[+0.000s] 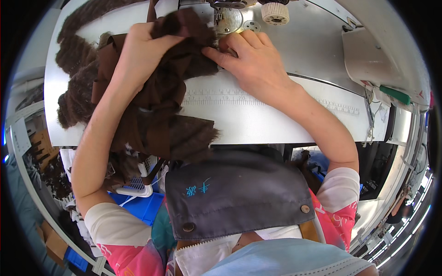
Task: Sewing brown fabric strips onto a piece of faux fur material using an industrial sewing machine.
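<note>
A bundle of dark brown furry fabric with a smooth backing lies over the left part of the white table, and some of it hangs past the front edge. My left hand is closed on an upper fold of it, thumb pointing right. Just in front of the sewing machine's needle area, my right hand has its fingers curled, pinching the fabric's right edge between thumb and forefinger. The fingertips of my left hand are partly hidden by the cloth.
A printed ruler scale runs across the white tabletop. The machine's pale body stands at the right, with a green-handled tool beside it. A white knob is at the top. Below the left edge are a white basket and a blue bin.
</note>
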Demonstrator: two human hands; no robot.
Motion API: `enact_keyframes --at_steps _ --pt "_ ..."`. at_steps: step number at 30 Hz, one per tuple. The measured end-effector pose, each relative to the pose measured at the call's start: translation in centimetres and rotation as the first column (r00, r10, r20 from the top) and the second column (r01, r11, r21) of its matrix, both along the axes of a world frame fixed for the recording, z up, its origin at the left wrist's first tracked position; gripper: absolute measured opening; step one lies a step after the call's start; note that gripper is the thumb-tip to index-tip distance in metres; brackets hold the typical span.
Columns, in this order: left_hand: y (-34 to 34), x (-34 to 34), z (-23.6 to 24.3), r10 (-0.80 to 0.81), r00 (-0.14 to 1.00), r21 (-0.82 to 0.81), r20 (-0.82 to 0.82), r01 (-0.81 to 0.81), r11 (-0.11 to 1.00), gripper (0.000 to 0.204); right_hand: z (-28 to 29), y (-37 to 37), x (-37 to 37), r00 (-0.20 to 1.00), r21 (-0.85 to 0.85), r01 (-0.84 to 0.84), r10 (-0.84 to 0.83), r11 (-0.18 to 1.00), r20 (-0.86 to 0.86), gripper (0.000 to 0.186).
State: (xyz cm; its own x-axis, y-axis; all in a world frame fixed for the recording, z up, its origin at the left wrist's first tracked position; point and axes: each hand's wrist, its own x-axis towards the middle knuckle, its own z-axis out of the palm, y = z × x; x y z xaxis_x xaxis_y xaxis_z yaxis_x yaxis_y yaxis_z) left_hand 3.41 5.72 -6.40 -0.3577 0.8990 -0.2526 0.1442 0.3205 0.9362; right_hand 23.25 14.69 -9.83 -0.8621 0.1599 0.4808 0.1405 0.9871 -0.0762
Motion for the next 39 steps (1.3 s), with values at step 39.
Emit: enact_keyframes --at_steps 39 --pt "2.3 -1.0 -2.4 0.028 0.276 0.224 -0.961 0.711 0.666 0.036 -0.5 1.9 0.3 0.99 -0.009 0.144 -0.144 0.99 0.004 0.035"
